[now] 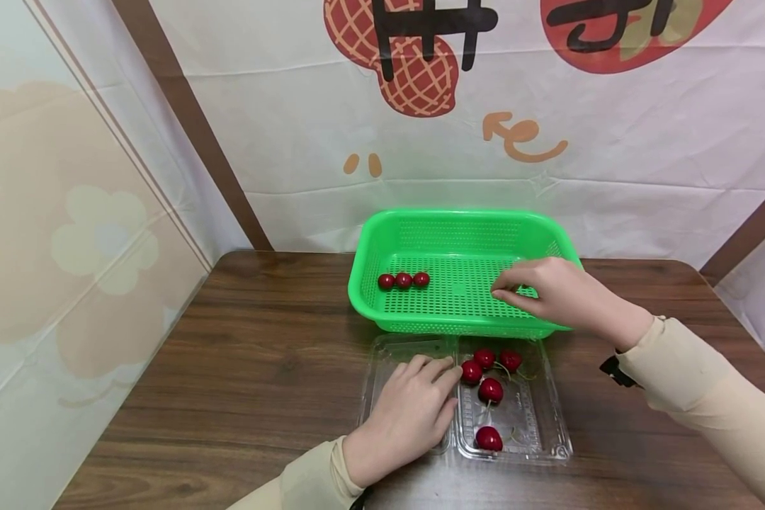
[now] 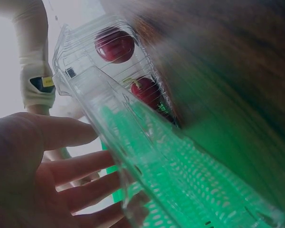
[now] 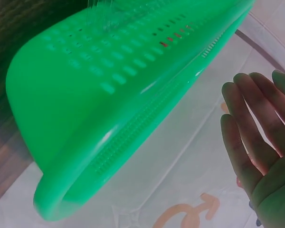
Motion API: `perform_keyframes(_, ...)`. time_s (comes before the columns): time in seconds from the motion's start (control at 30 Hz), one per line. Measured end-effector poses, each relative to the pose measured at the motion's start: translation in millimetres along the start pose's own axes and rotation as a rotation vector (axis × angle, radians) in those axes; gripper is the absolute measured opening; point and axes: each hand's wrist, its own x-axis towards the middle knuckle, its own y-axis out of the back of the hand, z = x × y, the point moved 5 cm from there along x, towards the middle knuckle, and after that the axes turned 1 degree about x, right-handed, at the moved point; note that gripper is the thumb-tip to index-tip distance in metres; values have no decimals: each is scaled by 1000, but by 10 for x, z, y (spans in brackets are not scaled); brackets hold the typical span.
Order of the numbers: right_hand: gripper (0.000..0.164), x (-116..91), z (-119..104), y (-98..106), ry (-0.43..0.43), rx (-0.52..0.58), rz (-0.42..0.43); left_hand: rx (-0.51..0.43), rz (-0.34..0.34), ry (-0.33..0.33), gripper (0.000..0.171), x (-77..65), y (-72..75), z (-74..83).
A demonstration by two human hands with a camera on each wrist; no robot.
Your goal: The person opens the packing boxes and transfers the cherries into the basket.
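My left hand [image 1: 408, 407] rests over the left half of a clear plastic clamshell box [image 1: 545, 425], with fingertips near the middle fold. In the left wrist view, its fingers touch or lie close behind the clear wall. Several red cherries [image 1: 490, 390], some with stems, lie in the box's right half. My right hand [image 1: 548, 290] hovers over the right side of a green plastic basket [image 1: 370, 315], fingers bent loosely toward the thumb; no cherry shows in it. Inside the basket, three cherries [image 1: 404, 280] sit in a row at the left.
A brown wooden table [image 1: 261, 375] bears everything. The basket stands at its back edge, close to a printed cloth wall [image 1: 293, 127], and the clear box lies directly in front of the basket. Another cloth panel [image 1: 102, 283] rises at the left.
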Motion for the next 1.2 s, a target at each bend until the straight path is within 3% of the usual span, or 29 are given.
perform_keyframes(0.47,6,-151,-225,3,72,-57,95,6,2,-4,34,4,-4,1)
perform_keyframes(0.73,5,-235,-326,-56,51,-52,98,5,6,-7,34,1,-5,3)
perform_keyframes(1.2,5,-338,-508,-201,94,-15,95,3,5,-3,35,6,8,5)
